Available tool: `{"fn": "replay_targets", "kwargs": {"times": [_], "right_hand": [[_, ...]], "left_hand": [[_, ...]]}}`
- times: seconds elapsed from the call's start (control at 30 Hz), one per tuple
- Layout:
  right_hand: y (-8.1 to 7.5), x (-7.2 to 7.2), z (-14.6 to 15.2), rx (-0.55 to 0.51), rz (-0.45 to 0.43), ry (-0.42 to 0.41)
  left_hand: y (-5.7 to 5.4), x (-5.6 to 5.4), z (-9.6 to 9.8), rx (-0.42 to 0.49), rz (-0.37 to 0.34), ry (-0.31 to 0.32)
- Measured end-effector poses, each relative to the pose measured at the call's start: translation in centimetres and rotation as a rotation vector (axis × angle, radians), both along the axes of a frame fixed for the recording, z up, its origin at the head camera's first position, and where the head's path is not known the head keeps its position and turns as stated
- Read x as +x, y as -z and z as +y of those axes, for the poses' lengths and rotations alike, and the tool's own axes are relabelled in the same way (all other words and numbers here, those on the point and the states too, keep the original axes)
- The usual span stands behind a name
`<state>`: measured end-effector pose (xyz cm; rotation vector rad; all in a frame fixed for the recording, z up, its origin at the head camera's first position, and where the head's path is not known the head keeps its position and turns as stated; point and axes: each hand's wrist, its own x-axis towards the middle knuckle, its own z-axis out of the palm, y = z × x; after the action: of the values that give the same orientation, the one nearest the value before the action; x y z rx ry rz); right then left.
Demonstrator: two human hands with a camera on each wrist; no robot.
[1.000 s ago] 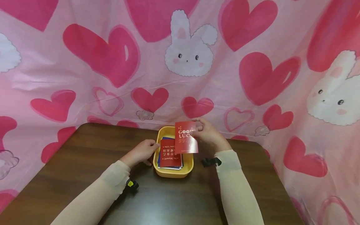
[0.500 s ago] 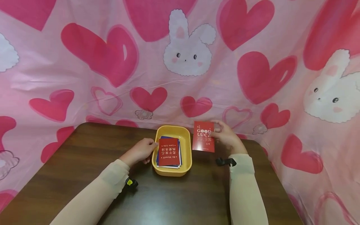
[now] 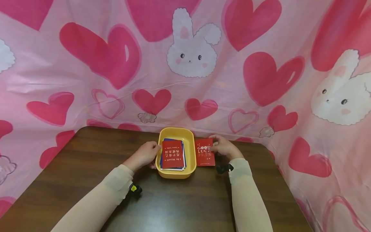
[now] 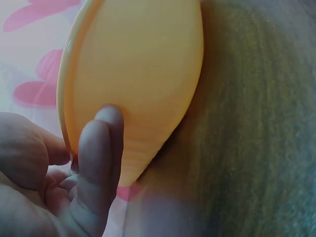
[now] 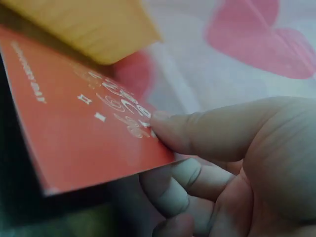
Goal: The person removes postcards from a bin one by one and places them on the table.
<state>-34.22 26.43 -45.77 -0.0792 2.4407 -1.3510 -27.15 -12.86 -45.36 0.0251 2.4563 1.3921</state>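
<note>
currently, near the tabletop's (image 3: 179, 199) far edge, the right hand (image 3: 224, 146) is pinching a red card (image 3: 204, 159) beside a yellow tray (image 3: 176, 175), whose left side the left hand (image 3: 145, 154) is pinching.

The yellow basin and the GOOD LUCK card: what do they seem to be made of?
Yellow basin: probably plastic, smooth, slightly shiny; its rounded wall looks moulded. GOOD LUCK card: likely cardboard or coated paper, smooth; its edge is thin, its face printed.
</note>
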Motion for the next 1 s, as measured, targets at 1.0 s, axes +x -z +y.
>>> {"fn": "replay_targets", "kwargs": {"times": [1.0], "right_hand": [[2.6, -2.4, -1.8, 0.481, 0.189, -0.018]], "left_hand": [[0.5, -0.4, 0.1, -0.012, 0.025, 0.039]]}}
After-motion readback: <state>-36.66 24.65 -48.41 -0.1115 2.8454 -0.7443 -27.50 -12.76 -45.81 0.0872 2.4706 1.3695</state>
